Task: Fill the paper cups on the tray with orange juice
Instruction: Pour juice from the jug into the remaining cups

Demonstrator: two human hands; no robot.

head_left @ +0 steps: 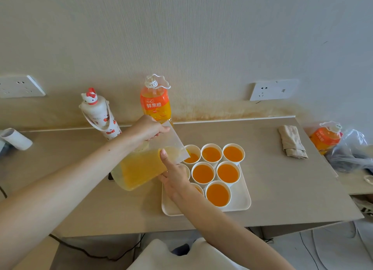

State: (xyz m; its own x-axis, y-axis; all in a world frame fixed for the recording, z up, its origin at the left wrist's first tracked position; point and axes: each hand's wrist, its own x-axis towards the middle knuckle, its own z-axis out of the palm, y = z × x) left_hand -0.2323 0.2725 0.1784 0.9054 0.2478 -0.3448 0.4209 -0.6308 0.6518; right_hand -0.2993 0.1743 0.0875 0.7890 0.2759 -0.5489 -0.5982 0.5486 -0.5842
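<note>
Now, tilted pitcher (141, 166) over back-left cup (193, 156).

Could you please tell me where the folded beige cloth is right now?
In the head view, the folded beige cloth lies on the right side of the beige table, right of the white tray and just left of an orange juice bottle.

Two left cups (187, 170) lie half-hidden (fill levels unclear).

Cups (203, 174) on tray (240, 200), jug (139, 168) tilted over tray's left edge, bottle (155, 103) behind jug, flask (101, 117) left of bottle, cloth (292, 141) right of tray.
</note>
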